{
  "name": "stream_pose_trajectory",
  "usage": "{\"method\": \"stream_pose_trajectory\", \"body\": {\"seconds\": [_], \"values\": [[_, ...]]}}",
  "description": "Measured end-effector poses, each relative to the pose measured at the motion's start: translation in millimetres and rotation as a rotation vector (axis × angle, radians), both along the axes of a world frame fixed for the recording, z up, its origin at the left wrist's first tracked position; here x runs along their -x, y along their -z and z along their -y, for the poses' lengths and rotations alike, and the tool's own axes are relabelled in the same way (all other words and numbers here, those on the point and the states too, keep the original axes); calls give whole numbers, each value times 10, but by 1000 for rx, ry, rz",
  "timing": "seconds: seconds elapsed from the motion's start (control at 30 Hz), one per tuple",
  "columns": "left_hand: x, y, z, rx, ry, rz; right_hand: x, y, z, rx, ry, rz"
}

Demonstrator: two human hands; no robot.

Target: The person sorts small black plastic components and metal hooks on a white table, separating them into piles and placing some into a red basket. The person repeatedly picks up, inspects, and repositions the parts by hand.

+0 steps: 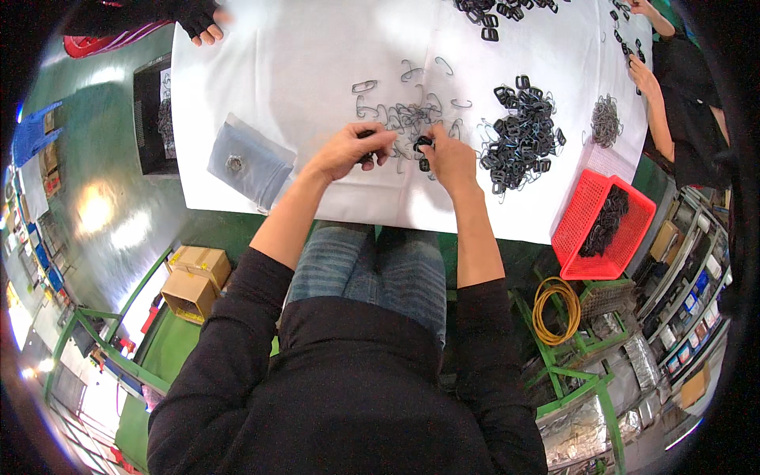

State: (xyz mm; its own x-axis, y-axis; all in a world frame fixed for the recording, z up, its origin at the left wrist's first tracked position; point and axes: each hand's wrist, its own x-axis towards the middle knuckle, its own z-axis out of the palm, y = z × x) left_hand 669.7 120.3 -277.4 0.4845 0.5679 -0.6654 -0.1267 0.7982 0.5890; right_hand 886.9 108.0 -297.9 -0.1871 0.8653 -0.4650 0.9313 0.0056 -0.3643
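Observation:
Both of my hands work over a white-covered table (317, 95). My left hand (352, 150) is closed around a small black piece (366, 147), mostly hidden by the fingers. Close by on its right, my right hand (454, 161) pinches black plastic buckles (423, 145) with its fingertips. Just beyond the hands lies a loose scatter of bent metal wire clips (413, 115). To the right of my right hand is a heap of black buckles (518, 142), with thin wire showing among them.
A red plastic basket (571, 229) with black pieces stands at the table's right edge, near a wire clip pile (606, 123). A clear plastic bag (252, 166) lies left. More buckles (491, 14) sit at the far side. Other people's hands (645, 77) work right and far left.

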Motion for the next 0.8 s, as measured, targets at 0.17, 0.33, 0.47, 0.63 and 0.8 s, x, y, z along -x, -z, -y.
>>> {"method": "stream_pose_trajectory", "body": {"seconds": [0.17, 0.33, 0.47, 0.63, 0.8], "values": [[-425, 89, 322, -485, 192, -464, -200, -136, -79, 80, 399, -396], [-728, 227, 552, -732, 362, -844, -539, -256, -75, 75, 567, -42], [-887, 283, 609, -731, 219, -925, -737, -184, 44, -13, 677, -144], [-1025, 268, 402, -636, 81, -669, -989, -158, 160, 115, 944, -593], [-1175, 178, 174, -106, -187, -55, -1090, -194, 134, 90, 1006, -553]]}}
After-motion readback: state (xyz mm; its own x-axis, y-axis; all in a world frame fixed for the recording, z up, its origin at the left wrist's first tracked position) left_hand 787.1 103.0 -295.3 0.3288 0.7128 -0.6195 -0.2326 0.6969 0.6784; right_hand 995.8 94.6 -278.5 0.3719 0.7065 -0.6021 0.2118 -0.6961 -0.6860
